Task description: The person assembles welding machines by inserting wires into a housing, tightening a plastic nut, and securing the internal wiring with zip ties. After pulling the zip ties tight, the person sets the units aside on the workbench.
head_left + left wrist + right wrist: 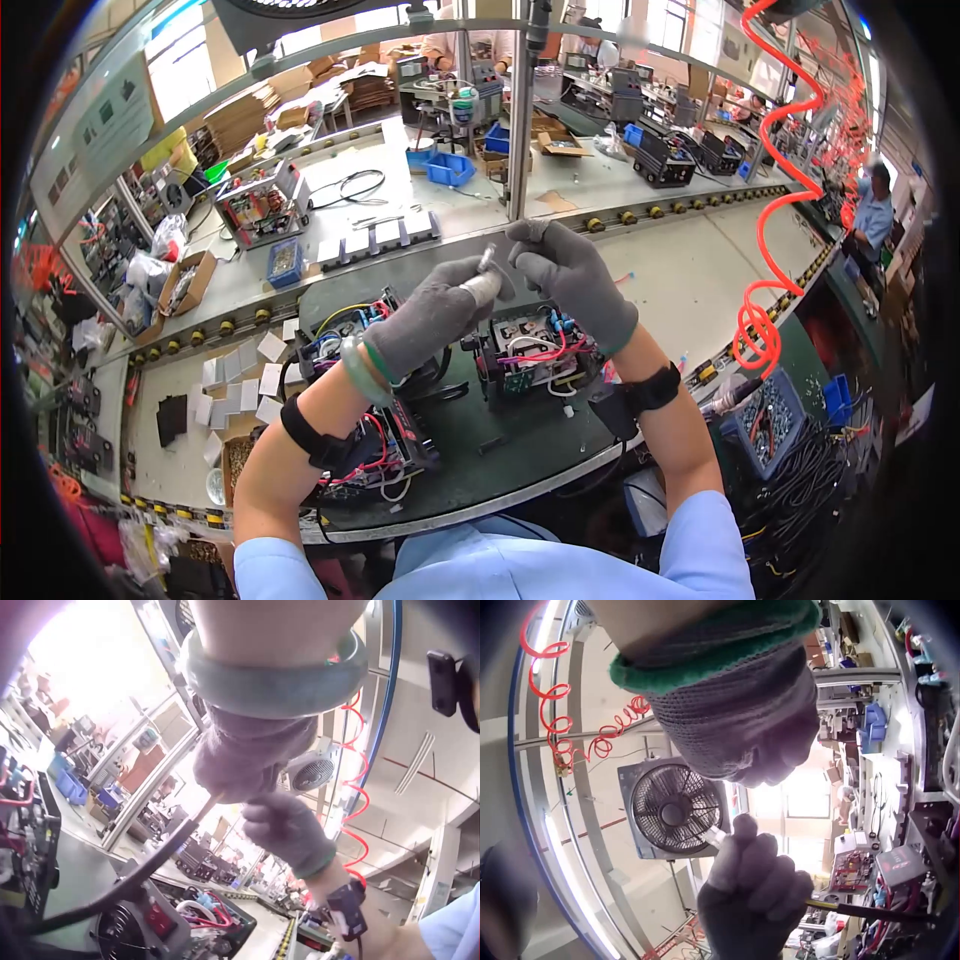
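Both hands wear grey knitted gloves and meet raised over the green work surface (470, 455). My left hand (430, 310) pinches a small clear piece (715, 836) between thumb and finger. It also grips a black cable (127, 889), whose thin yellow wire (821, 904) runs into the curled fingers. Close beside it is my right hand (575, 275), its fingers bent towards the left fingertips; I cannot tell whether it holds something small. Beneath the hands sit open black electrical units (535, 355) with red, blue and white wires.
White square pieces (240, 380) lie at the left on the roller-edged line. A red coiled air hose (770, 220) hangs at the right, above a blue bin of small metal parts (765, 425). Behind the hands stand an upright metal post (520, 130) and a blue tray (450, 170).
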`<state>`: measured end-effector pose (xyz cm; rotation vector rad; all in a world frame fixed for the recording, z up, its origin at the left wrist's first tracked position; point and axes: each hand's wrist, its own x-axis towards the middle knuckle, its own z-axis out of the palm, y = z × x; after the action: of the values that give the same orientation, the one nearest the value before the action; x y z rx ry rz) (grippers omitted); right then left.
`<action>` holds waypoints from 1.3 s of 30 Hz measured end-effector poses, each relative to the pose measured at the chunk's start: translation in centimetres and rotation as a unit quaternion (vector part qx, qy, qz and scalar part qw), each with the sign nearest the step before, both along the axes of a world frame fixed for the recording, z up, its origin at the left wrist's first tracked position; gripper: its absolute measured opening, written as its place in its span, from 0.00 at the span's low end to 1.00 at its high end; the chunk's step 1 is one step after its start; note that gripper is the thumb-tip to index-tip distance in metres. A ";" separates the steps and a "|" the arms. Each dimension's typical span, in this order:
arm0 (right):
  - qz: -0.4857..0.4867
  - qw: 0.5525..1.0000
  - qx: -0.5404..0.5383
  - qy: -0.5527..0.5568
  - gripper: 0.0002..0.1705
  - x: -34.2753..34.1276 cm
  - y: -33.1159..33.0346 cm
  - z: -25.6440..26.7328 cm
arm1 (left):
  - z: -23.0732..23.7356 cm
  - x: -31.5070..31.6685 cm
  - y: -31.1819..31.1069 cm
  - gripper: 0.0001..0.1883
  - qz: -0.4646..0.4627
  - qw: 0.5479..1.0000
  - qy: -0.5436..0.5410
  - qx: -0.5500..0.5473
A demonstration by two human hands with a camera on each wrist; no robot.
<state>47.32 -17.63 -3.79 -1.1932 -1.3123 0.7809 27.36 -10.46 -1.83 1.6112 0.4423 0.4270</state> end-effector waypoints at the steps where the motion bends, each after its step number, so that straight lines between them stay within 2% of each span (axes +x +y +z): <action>1: 0.025 0.998 0.046 -0.030 0.20 -0.7 -0.3 0.4 | -0.4 0.1 0.0 0.13 -0.016 1.000 0.022 -0.008; 2: 0.050 0.993 0.090 -0.058 0.22 -1.1 -0.4 0.5 | -1.1 0.3 0.1 0.12 -0.034 0.998 0.045 -0.018; 4: 0.040 0.961 0.144 -0.232 0.14 -1.4 0.2 0.0 | -2.9 0.4 0.0 0.11 -0.027 0.999 0.016 -0.024; 6: 0.016 0.953 0.151 -0.262 0.10 -2.1 0.2 -0.4 | -3.9 0.1 0.0 0.11 -0.034 0.999 0.030 0.006; 7: 0.021 0.954 0.147 -0.262 0.10 -2.2 0.3 -0.8 | -4.3 -0.1 0.0 0.12 -0.029 0.999 0.033 0.026; 10: 0.003 0.958 0.153 -0.241 0.09 -2.3 0.6 -2.7 | -4.1 -1.0 -1.1 0.14 0.008 1.000 0.020 -0.020; 12: 0.031 0.979 0.066 -0.190 0.09 -2.4 1.1 -3.6 | -5.2 -1.9 -0.3 0.16 0.010 0.998 0.043 -0.049; 14: 0.044 0.978 0.059 -0.196 0.10 -2.6 1.6 -5.0 | -6.5 -2.5 0.0 0.17 -0.003 0.999 0.053 0.009; 16: 0.102 0.964 0.095 -0.227 0.10 -2.9 2.1 -6.4 | -8.3 -3.4 1.1 0.16 0.000 0.997 0.072 0.010; 17: 0.093 0.919 0.144 -0.355 0.13 -2.3 2.8 -8.0 | -10.3 -3.9 2.2 0.15 0.008 0.979 0.155 0.132; 18: 0.100 0.919 0.142 -0.355 0.13 -2.2 2.6 -8.0 | -12.0 -4.5 3.1 0.15 0.016 0.939 0.236 0.250; 19: 0.041 0.902 0.122 -0.412 0.14 -2.2 2.3 -7.9 | -12.8 -5.2 3.1 0.15 0.069 0.944 0.238 0.217; 21: -0.050 0.861 0.084 -0.500 0.16 -1.0 2.5 -8.8 | -12.8 -4.6 4.2 0.16 0.048 0.937 0.252 0.238; 22: -0.045 0.861 0.083 -0.500 0.16 -0.7 2.6 -9.5 | -12.8 -4.1 4.3 0.16 0.021 0.928 0.264 0.261; 23: -0.035 0.858 0.076 -0.508 0.15 -0.5 2.4 -10.1 | -13.1 -3.4 4.1 0.17 0.016 0.936 0.279 0.215; 26: -0.034 0.864 0.078 -0.496 0.14 -0.4 1.9 -11.6 | -13.3 -3.2 4.0 0.16 0.013 0.943 0.277 0.184; 32: -0.055 0.857 0.101 -0.503 0.12 -0.5 1.8 -11.6 | -13.4 -3.7 4.9 0.15 0.017 0.950 0.278 0.143; 34: -0.050 0.858 0.110 -0.499 0.11 -0.5 1.7 -11.6 | -13.2 -3.9 5.1 0.15 0.047 0.960 0.253 0.109; 39: -0.058 0.861 0.101 -0.495 0.11 -0.9 1.6 -11.4 | -12.7 -3.9 4.7 0.15 0.027 0.953 0.266 0.140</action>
<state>46.40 -16.04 -15.14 -1.5434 -2.0497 -0.1449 23.49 -5.77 -14.55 1.9945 0.8639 0.0874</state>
